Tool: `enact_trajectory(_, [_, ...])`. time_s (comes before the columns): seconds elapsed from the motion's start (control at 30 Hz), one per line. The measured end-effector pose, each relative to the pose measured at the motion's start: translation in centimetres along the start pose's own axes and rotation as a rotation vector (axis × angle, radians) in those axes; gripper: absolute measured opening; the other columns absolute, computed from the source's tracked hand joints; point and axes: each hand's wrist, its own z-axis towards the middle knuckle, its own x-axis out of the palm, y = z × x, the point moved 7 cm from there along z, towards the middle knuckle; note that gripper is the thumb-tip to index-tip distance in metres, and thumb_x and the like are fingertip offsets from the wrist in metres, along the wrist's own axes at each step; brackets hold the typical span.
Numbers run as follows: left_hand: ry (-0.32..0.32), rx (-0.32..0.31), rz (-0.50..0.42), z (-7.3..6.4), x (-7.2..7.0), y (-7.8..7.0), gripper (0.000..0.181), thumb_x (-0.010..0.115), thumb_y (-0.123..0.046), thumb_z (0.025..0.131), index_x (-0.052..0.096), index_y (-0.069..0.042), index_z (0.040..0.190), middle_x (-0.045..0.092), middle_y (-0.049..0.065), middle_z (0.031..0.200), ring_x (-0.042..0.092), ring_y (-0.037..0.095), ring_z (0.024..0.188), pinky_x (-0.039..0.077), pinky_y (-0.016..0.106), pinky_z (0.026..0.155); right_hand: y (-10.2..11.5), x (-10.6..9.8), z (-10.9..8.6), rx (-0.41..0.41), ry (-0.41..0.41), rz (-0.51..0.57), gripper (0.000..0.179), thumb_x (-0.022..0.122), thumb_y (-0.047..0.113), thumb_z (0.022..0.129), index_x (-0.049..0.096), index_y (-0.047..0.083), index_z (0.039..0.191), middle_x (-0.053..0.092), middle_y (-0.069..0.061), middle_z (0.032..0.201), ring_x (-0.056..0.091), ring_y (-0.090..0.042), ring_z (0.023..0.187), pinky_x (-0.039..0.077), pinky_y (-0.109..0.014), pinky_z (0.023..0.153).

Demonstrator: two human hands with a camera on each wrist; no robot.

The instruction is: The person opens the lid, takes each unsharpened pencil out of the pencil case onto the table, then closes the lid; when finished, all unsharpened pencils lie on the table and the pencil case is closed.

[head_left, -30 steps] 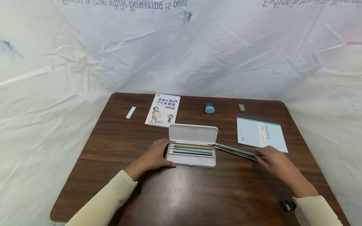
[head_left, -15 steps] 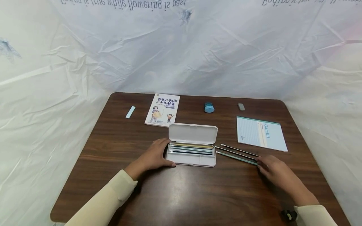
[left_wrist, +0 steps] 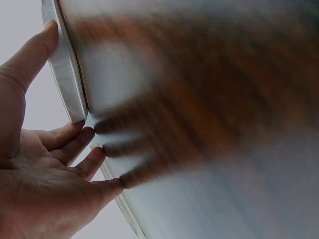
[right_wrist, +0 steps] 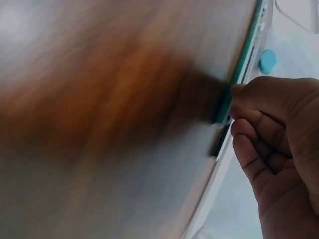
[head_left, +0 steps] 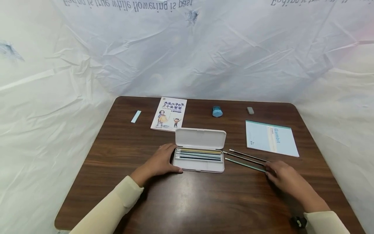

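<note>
A white pencil case (head_left: 191,164) lies open on the table with its lid raised at the back. Several pencils (head_left: 200,155) sit in its rear compartment. My left hand (head_left: 157,161) holds the case's left end, thumb at the front edge and fingers at the side and back. Right of the case, three eraser-topped pencils fan out toward my right hand (head_left: 283,174). Thumb and forefinger pinch the green pencil (right_wrist: 245,45), the nearest one. The two dark pencils (head_left: 243,158) lie behind it, their far ends running under or beside the fingers.
A picture book (head_left: 168,113) lies behind the case, with a pale blue strip (head_left: 136,116) to its left. Farther right are a blue round-topped object (head_left: 217,111), a small grey block (head_left: 250,110) and a light blue notebook (head_left: 271,138). White sheeting (head_left: 198,65) surrounds the brown table.
My right hand has shifted slightly nearer me. The green pencil has swung from behind the dark one to the front, and a second dark pencil now shows. My left hand stays put.
</note>
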Motion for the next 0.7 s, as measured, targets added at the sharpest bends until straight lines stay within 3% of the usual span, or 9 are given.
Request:
enact_trajectory(0.13, [-0.004,0.006,-0.004,0.1,0.0,-0.2,0.104,0.100,-0.045,0.082,0.051,-0.001,0.162,0.054,0.021,0.166,0.045,0.043,0.161,0.029,0.061,0.139,2.0,-0.7,1.7,-0.033,0.008,0.024,0.032,0.088,0.009,0.094,0.078,-0.003,0.122,0.078,-0.019,0.113,0.076,-0.038,0.105,0.066,-0.058,0.085])
enact_trajectory(0.3, [0.003,-0.004,0.005,0.1,-0.1,-0.1,0.105,0.101,-0.046,0.082,0.050,-0.001,0.162,0.053,0.021,0.167,0.044,0.042,0.162,0.027,0.061,0.139,6.7,-0.9,5.5,-0.139,-0.011,0.061,0.029,0.084,0.011,0.099,0.078,0.000,0.124,0.079,-0.014,0.112,0.076,-0.033,0.105,0.066,-0.055,0.087])
enact_trajectory(0.5, [0.013,-0.009,0.006,0.1,0.0,0.0,0.106,0.100,-0.047,0.083,0.049,0.000,0.163,0.052,0.021,0.168,0.043,0.042,0.162,0.027,0.061,0.139,11.8,0.7,9.4,-0.264,0.024,0.106,0.027,0.081,0.009,0.102,0.079,0.000,0.127,0.080,-0.011,0.113,0.075,-0.027,0.106,0.066,-0.048,0.088])
enact_trajectory(0.7, [0.011,-0.008,0.001,0.0,0.1,0.2,0.106,0.100,-0.047,0.082,0.049,0.000,0.163,0.052,0.022,0.168,0.043,0.043,0.162,0.027,0.062,0.139,13.8,2.6,10.8,-0.300,0.112,0.094,0.027,0.079,0.007,0.103,0.078,-0.001,0.128,0.081,-0.013,0.120,0.076,-0.030,0.115,0.067,-0.047,0.096])
